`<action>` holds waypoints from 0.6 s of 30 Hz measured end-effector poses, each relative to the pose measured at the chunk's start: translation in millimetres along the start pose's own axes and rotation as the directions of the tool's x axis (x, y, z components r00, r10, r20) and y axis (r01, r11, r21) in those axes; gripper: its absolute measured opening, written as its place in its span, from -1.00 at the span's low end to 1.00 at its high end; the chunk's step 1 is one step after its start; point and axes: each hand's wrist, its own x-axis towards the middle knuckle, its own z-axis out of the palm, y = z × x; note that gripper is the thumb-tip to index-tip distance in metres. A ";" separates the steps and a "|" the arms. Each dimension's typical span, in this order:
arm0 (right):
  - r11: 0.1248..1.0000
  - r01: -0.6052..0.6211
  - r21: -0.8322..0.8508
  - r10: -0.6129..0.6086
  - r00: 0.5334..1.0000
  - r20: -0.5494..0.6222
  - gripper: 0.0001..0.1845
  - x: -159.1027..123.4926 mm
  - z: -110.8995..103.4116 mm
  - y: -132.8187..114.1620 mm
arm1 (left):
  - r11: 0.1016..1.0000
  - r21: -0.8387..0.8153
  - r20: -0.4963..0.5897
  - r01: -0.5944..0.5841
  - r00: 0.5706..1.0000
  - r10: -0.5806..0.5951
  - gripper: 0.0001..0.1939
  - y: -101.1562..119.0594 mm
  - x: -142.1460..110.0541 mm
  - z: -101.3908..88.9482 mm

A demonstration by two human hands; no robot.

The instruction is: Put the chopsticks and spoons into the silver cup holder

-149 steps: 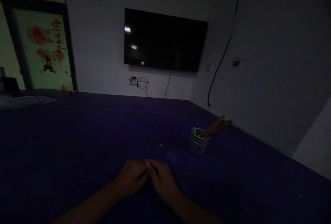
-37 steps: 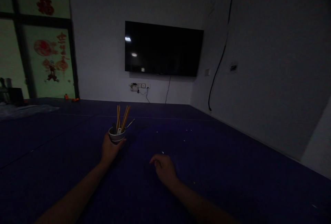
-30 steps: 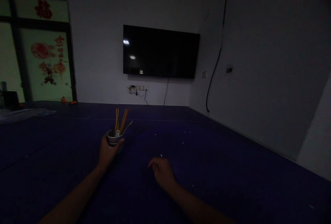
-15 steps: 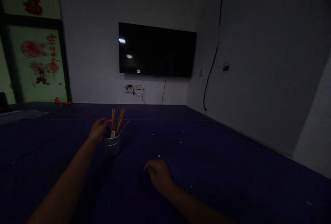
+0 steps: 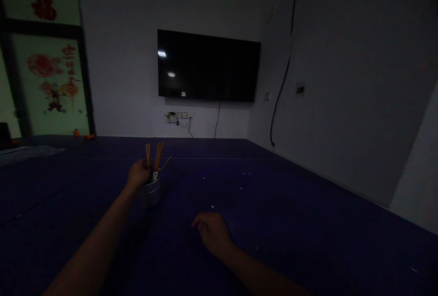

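Note:
A grey metal holder (image 5: 149, 195) stands on the dark blue surface, left of centre. Wooden chopsticks (image 5: 158, 156) rise out of it, along with a thin stick leaning right and a white handle end (image 5: 155, 176). At the holder's rim, my left hand (image 5: 138, 174) is closed around something dark beside the left chopsticks; its fingertips are mostly hidden. My right hand (image 5: 212, 233) rests low over the surface, right of the holder, fingers loosely curled with a gap at the thumb. Nothing shows in it.
Small white scraps (image 5: 212, 206) lie scattered across the blue surface (image 5: 191, 259). Clear plastic sheeting (image 5: 32, 153) and small orange items (image 5: 89, 137) are at the far left. A television (image 5: 208, 65) hangs on the back wall, and a black cable (image 5: 280, 90) runs down the right wall.
My left hand has moved right and inward over the holder's rim, and its fingers have closed. The chopsticks and white handle have shifted slightly. My right hand stays nearly still.

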 end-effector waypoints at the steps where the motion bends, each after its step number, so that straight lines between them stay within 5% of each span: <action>1: 1.000 0.002 0.000 -0.002 1.000 -0.001 -0.61 0.1 0.7 0.6 | 1.000 0.020 -0.001 -0.011 1.000 0.011 -0.53 -1.0 0.3 1.0; 11: 1.000 0.010 -0.009 -0.010 1.000 0.019 -0.61 0.2 -0.7 0.9 | 0.989 0.131 -0.002 -0.076 0.997 0.077 -0.81 -5.0 4.6 6.4; 18: 1.000 0.008 0.002 -0.008 1.000 0.025 -0.60 0.5 -0.6 1.8 | 0.996 0.056 0.023 -0.070 0.997 0.068 -0.88 -10.8 8.7 9.4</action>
